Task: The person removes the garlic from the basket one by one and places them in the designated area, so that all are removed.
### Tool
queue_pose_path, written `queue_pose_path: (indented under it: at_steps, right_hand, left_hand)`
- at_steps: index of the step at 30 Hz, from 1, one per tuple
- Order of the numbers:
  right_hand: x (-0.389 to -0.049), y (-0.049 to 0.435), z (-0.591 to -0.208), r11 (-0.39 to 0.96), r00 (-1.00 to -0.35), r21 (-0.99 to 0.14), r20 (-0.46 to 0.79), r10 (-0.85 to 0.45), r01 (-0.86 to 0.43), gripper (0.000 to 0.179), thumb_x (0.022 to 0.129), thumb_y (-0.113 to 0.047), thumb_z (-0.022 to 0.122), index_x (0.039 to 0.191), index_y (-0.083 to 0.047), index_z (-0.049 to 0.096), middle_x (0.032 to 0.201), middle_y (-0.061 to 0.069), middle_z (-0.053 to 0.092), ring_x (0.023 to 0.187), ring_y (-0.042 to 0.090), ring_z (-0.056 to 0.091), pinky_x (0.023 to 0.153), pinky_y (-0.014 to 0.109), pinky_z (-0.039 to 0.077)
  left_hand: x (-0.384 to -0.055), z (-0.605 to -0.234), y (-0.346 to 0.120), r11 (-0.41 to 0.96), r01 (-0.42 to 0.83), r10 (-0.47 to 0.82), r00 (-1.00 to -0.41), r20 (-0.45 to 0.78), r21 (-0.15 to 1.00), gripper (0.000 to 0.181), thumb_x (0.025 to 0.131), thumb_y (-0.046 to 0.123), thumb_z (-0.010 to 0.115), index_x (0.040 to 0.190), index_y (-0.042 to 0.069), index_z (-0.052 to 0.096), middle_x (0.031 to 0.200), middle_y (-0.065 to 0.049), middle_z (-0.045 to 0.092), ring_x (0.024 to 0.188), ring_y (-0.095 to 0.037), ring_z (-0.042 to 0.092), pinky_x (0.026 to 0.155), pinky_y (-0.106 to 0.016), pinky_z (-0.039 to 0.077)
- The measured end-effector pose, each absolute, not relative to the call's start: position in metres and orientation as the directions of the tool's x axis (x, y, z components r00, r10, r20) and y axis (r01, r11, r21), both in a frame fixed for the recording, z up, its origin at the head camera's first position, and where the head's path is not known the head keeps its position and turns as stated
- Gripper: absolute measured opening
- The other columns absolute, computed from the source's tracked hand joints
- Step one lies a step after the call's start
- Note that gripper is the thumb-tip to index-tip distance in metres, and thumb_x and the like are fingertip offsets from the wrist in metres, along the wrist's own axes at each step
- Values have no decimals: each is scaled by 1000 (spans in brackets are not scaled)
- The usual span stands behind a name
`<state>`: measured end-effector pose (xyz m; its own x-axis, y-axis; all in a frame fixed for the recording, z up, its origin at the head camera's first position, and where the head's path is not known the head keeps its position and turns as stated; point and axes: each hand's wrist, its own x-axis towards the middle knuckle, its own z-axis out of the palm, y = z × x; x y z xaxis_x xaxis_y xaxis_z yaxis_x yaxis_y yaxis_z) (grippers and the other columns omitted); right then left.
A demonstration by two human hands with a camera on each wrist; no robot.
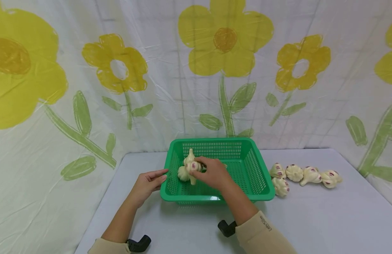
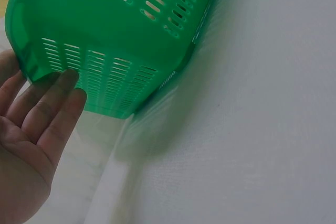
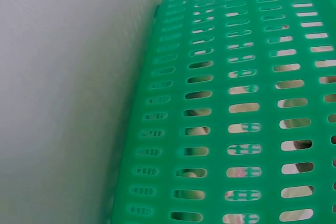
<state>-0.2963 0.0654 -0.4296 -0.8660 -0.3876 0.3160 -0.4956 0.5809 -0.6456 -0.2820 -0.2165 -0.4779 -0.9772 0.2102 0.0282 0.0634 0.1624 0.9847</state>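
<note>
A green plastic basket with slotted walls stands on the table. My right hand reaches over its front rim and pinches a garlic bulb, white with purplish patches and its stem pointing toward me. Close beneath and behind it are another garlic bulb with its stem up and a paler one. At the basket's left side, my left hand touches the rim. In the left wrist view, its fairly straight fingers lie against the outer wall. The right wrist view shows mostly slotted wall, the right hand hidden.
Several garlic bulbs lie on the table right of the basket, with one nearer to its right wall. The table has a pale cover. Behind it hangs a white curtain with yellow flowers.
</note>
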Motion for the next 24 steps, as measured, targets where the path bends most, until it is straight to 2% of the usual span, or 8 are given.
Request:
queue_pose_path:
  at_steps: [5,8,11,14,16,18,21,24]
  right_hand:
    - [-292,69,-427,603,-849,-599,400,-345,-527,48,88,-35,74,129,-12,65,115,4,72,96,17,68,75,33,56]
    - [-289,73,-425,609,-837,-581,448,-314,-539,48,87,-32,76,129,-10,65,110,5,73,77,12,64,64,26,51]
    - [-285,78,-422,605,-845,-599,459,-276,-523,49,88,-30,75,131,-11,63,108,7,73,60,13,53,56,27,46]
    - [-282,86,-422,612,-856,-615,463,-231,-498,51,88,-33,74,135,-14,61,115,8,72,71,19,64,63,34,53]
    - [-280,94,-424,605,-848,-618,490,-203,-502,52,88,-33,75,134,-13,61,120,9,70,88,24,70,72,40,57]
    - [-279,104,-427,594,-824,-609,539,-176,-526,53,86,-30,77,133,-12,62,123,10,69,105,24,69,80,42,58]
    - [-277,121,-429,551,-760,-586,633,-146,-594,52,83,-20,80,130,-6,63,119,13,70,104,26,69,80,40,58]
    - [-277,141,-432,528,-697,-552,709,-110,-645,53,79,-11,82,128,-2,64,120,15,69,104,25,69,82,31,58]
  left_hand:
    - [-282,-478,-214,156,65,214,-976,30,986,49,95,28,67,134,0,59,133,-21,60,96,-10,71,81,-29,58]
    - [-283,-480,-213,159,53,209,-978,19,986,49,94,29,67,134,1,59,132,-20,61,96,-10,71,82,-29,58]
    - [-282,-480,-213,165,45,199,-980,11,985,49,94,30,68,134,2,59,132,-19,62,96,-10,71,82,-29,58]
    - [-282,-481,-214,169,41,189,-982,8,985,49,94,30,68,134,2,60,130,-19,63,97,-10,71,82,-29,58]
    - [-282,-480,-214,170,42,185,-983,9,985,49,94,29,68,134,2,60,129,-19,64,97,-10,71,82,-29,58]
    - [-282,-480,-215,168,41,182,-983,10,985,49,94,29,68,134,2,60,128,-19,64,97,-10,71,82,-29,58]
    - [-282,-479,-216,166,43,182,-983,12,985,49,94,29,68,134,2,60,129,-18,64,97,-9,71,82,-29,58]
    - [-282,-478,-216,163,41,180,-984,11,986,49,94,29,68,134,2,60,130,-19,63,97,-10,71,82,-29,58]
